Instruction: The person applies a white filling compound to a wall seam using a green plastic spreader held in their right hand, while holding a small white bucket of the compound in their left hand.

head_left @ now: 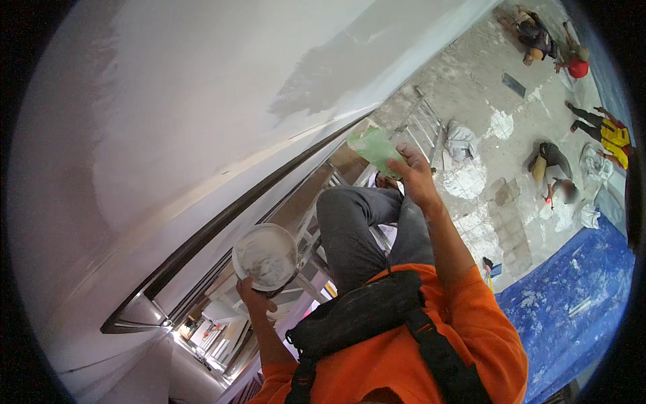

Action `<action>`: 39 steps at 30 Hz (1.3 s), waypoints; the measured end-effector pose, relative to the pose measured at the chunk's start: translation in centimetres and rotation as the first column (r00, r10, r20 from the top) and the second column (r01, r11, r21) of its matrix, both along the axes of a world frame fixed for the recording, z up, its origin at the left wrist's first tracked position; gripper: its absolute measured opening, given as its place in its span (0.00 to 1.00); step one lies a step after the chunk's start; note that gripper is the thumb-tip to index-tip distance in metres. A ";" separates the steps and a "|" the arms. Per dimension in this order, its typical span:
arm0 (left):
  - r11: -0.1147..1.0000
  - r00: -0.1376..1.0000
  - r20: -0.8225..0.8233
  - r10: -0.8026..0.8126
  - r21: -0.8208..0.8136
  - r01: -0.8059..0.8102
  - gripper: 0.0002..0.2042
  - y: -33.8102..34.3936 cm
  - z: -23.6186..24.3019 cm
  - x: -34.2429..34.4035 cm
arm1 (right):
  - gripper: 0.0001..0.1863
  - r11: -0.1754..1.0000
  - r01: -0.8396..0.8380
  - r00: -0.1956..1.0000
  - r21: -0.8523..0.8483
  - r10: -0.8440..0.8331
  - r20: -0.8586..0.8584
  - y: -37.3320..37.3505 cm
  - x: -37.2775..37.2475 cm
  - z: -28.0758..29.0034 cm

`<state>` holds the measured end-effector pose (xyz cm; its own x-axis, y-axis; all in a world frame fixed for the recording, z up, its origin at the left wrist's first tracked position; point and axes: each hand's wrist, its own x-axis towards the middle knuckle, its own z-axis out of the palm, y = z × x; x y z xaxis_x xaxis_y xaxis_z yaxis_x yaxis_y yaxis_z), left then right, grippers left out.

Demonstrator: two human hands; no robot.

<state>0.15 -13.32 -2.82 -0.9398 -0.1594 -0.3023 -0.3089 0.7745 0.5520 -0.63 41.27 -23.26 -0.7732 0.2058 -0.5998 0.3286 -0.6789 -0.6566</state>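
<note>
My right hand [414, 172] is closed on a pale green, flat spreader [373, 147] smeared with white, raised in front of my knees near the wall. In my left hand [254, 295] is the rim of a round pan [264, 252] with whitish paste inside, tilted toward me. The thumb lies over the rim; the other fingers are hidden beneath. Beyond the spreader and pan stretches a pale wall [182, 128], with a darker, damp-looking grey patch [336, 67] in its coating.
I am up on a metal ladder [306, 246] beside a dark-framed opening [202, 236]. Far below, the white-splashed floor [464, 74] holds another ladder [424, 128], a pale sack [461, 140] and a blue tarp [572, 283]. Several people work there, including one in a yellow vest [614, 138].
</note>
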 end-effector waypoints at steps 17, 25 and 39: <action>0.640 0.726 0.263 0.635 0.347 -0.685 0.22 2.2 -0.2 -0.7 | 0.20 0.968 -0.095 0.994 0.231 0.107 -0.039 -6.3 -2.3 -4.0; 0.689 0.786 0.304 0.538 0.379 -0.618 0.34 3.3 0.9 -1.2 | 0.27 0.865 -0.029 0.991 0.500 0.090 -0.098 -6.3 -5.1 -1.4; 0.742 0.808 0.169 0.565 0.324 -0.587 0.36 1.3 -0.1 -0.6 | 0.31 0.961 0.019 0.998 0.277 0.001 -0.070 -9.9 -7.7 -1.6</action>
<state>-0.44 -12.04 -2.91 -0.6833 -0.5397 -0.4918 -0.6719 0.2010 0.7129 -8.37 31.39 -24.84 -0.8079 0.3638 -0.4637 0.2709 -0.4696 -0.8403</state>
